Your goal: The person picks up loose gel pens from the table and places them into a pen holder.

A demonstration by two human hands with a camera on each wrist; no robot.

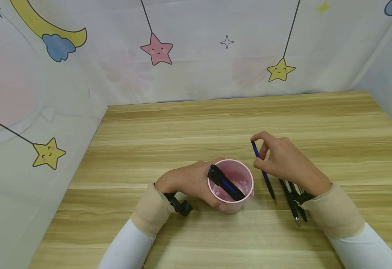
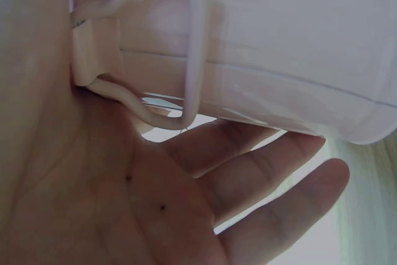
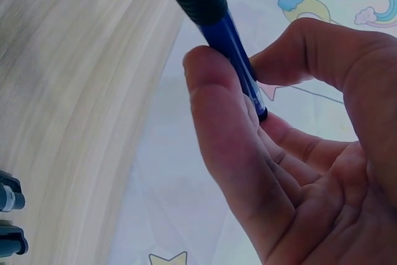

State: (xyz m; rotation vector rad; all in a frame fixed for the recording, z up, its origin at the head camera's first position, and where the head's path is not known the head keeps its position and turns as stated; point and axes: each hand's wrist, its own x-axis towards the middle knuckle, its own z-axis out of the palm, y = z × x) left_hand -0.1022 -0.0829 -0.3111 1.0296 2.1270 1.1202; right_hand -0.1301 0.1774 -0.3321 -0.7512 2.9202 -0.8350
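In the head view my left hand [image 1: 190,179] grips a pink cup [image 1: 232,208] around its side. The left wrist view shows the cup's wire-like handle [image 2: 197,48] close to the palm, with several fingers along the wall. Inside the cup lean black pens with blue parts [image 1: 227,185], overlapping so that I cannot tell how many. To the right of the cup, my right hand [image 1: 284,158] pinches a slim blue-and-black pen [image 1: 268,185] between fingers and thumb. Its blue end [image 3: 239,60] lies between the fingertips in the right wrist view.
More dark pens [image 1: 291,203] lie in a bunch on the wooden table [image 1: 182,130], partly hidden under my right wrist. A white cloth backdrop [image 1: 196,74] with stars and clouds borders the table at the back and sides.
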